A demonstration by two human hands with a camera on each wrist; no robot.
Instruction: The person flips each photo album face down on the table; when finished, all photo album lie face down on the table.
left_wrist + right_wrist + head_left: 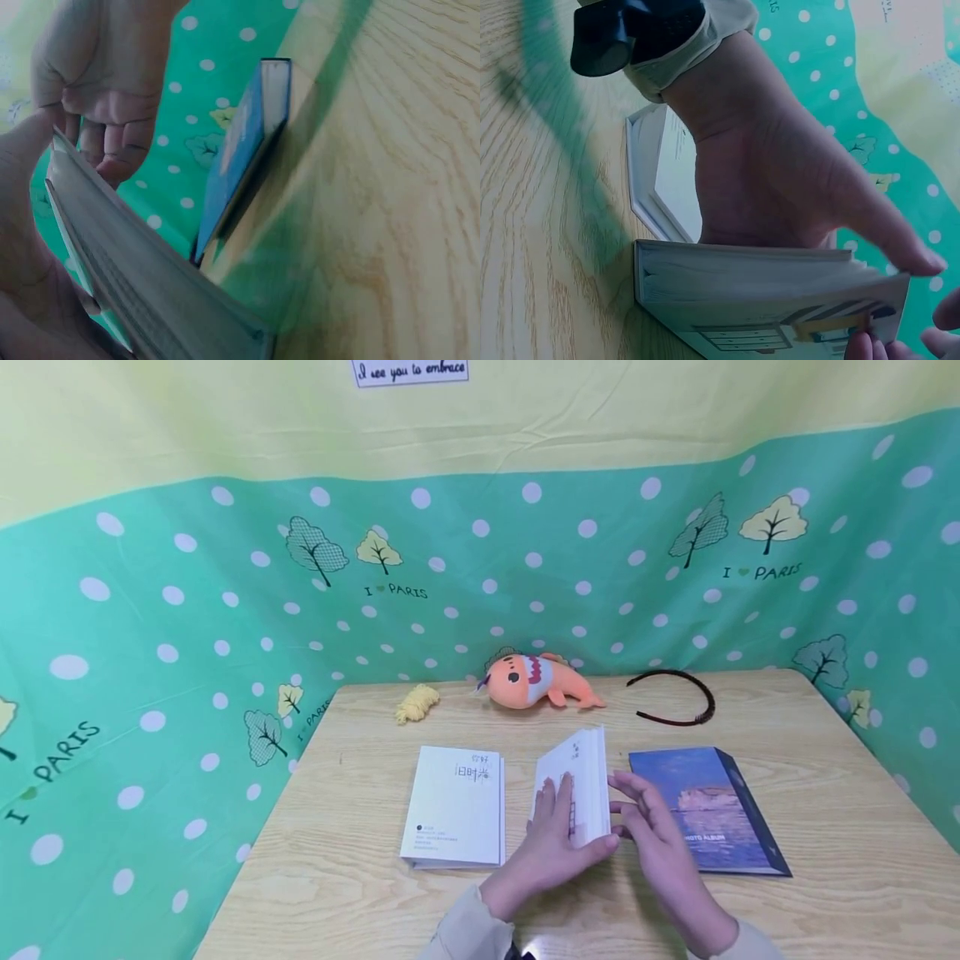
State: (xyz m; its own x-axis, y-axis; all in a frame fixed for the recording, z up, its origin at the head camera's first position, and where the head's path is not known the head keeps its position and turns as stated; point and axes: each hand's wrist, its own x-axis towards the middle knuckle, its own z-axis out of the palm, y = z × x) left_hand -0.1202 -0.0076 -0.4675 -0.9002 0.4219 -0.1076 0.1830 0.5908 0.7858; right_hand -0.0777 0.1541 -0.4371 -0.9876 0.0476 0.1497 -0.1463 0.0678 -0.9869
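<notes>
In the head view a white photo album (558, 768) stands tilted on edge at the middle of the table, its page edges facing right. My left hand (553, 843) holds it, fingers spread over the white cover and thumb reaching across the page edge. From the right, my right hand (660, 839) touches the album's other cover with bent fingers. The right wrist view shows a picture on that cover (742, 337), with right fingertips on it, and a slightly parted block of pages (742, 274). A dark grey cover lies nearest in the left wrist view, my right hand (109, 90) beyond it.
A second white album (457, 806) lies flat to the left. Close to my right hand lies a blue photo album (708, 810). Along the back are a yellow yarn bundle (417, 703), an orange plush toy (536, 681) and a dark headband (708, 697), before a green dotted curtain (465, 552).
</notes>
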